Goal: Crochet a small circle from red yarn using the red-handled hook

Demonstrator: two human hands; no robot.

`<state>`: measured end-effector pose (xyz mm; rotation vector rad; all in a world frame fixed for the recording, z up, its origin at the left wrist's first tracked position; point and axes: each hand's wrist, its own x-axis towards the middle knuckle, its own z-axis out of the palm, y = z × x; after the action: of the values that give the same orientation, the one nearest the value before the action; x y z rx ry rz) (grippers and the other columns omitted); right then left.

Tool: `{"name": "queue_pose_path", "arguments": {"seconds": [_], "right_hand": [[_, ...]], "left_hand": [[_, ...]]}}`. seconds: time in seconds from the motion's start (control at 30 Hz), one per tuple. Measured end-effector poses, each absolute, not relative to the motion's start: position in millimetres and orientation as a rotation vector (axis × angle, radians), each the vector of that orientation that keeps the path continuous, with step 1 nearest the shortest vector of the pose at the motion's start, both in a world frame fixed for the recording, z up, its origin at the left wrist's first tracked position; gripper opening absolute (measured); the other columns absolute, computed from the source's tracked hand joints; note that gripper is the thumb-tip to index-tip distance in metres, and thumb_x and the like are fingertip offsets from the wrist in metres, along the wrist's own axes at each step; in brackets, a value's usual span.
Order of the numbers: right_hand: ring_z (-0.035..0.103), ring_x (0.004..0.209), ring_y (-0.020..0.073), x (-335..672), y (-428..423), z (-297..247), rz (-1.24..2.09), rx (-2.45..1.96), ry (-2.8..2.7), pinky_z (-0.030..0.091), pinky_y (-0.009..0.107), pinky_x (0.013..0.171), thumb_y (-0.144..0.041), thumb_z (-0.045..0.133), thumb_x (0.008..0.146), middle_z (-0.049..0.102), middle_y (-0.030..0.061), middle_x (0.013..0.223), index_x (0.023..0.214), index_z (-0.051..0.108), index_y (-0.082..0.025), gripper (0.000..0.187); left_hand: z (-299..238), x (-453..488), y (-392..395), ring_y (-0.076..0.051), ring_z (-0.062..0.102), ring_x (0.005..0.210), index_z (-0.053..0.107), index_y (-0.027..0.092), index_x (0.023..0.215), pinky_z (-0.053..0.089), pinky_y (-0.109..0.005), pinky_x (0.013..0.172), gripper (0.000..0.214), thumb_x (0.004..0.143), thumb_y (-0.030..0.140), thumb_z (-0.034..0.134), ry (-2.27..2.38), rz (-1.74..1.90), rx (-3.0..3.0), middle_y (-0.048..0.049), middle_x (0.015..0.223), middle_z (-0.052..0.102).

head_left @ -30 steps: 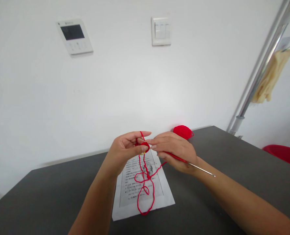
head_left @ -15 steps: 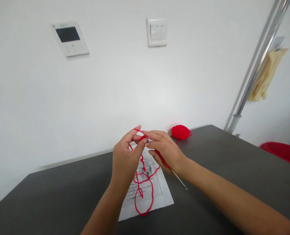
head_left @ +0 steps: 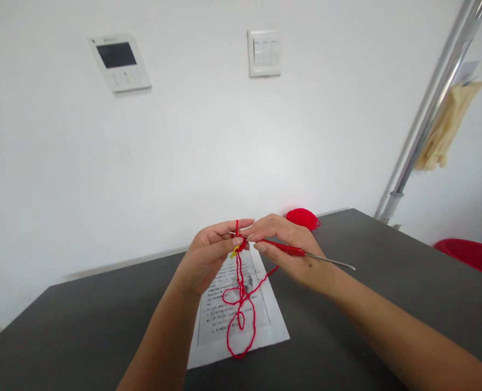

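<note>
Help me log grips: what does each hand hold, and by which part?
Right hand pinches the crochet hook by its red handle; left hand pinches the red yarn near the hook's tip.

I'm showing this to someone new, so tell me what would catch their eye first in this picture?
The bright red yarn stands out: pinched in the left hand at centre, it trails in loops onto a printed sheet on the dark table. The right hand holds a red-handled crochet hook, its tip at the yarn. A red yarn ball sits behind the hands near the table's far edge.
</note>
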<state>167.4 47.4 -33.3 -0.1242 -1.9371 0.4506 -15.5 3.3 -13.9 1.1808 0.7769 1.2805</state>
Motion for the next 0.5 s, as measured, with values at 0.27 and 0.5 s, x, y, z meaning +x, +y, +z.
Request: {"name": "queue_pose_path", "arguments": {"seconds": [0.27,0.5], "right_hand": [[0.072,0.103,0.0163,171,46,-33,0.346,-0.02,-1.899,0.058,0.03,0.092,-0.014,0.063,0.094,0.078,0.0093,0.106,0.109,0.072,-0.018,0.018],[0.077,0.093,0.0159,165,36,-37,0.989,-0.156,-1.609,0.062,0.028,0.084,-0.026,0.068,0.093,0.081,0.0032,0.101,0.1,0.077,-0.026,0.012]], "left_hand": [[-13,-19,3,-0.013,0.06,0.064,0.081,0.014,0.098,0.047,-0.027,0.07,0.034,0.064,0.018,0.08,0.716,1.376,1.153,-0.002,0.064,0.067],[-9,-20,-1,-0.012,0.051,0.06,0.081,0.011,0.094,0.043,-0.028,0.069,0.029,0.067,0.017,0.071,0.583,1.458,1.101,0.0011,0.054,0.055]]}}
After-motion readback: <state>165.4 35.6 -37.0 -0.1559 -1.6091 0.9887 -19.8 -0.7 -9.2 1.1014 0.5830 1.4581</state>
